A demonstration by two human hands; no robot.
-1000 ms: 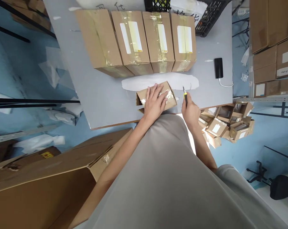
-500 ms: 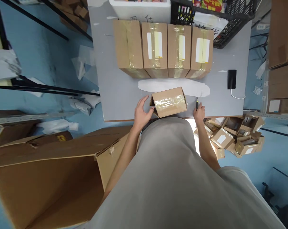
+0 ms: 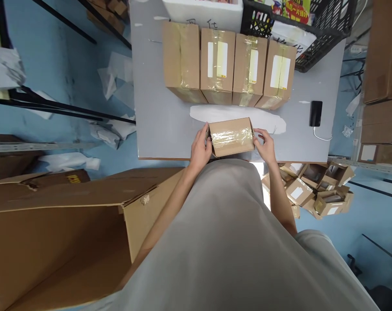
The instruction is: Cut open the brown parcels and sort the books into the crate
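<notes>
A small cardboard box [image 3: 233, 137] with shiny clear tape along its top lies near the front edge of the table. At its left end, my left hand [image 3: 200, 149] grips the box, thumb curled in by the end flap. My right hand [image 3: 265, 146] is at the opposite end, thumb and fingers closed on the right edge of the box. The yellow-and-black cutter seen earlier does not show; my right hand may hide it. Behind the small box lies a long white patch [image 3: 237, 116] on the tabletop.
Several taped cartons [image 3: 217, 65] stand in a row across the grey table [image 3: 157, 134]. A white bin [image 3: 202, 15] and a black crate [image 3: 325, 32] are behind them. A phone [image 3: 315, 113] on a cable lies right. A large open carton [image 3: 62, 255] stands left; opened boxes [image 3: 312, 185] are piled right.
My right hand has moved left from beside the cutter to the box's right end. My left hand has closed more on the left end. The box has turned slightly straighter.
</notes>
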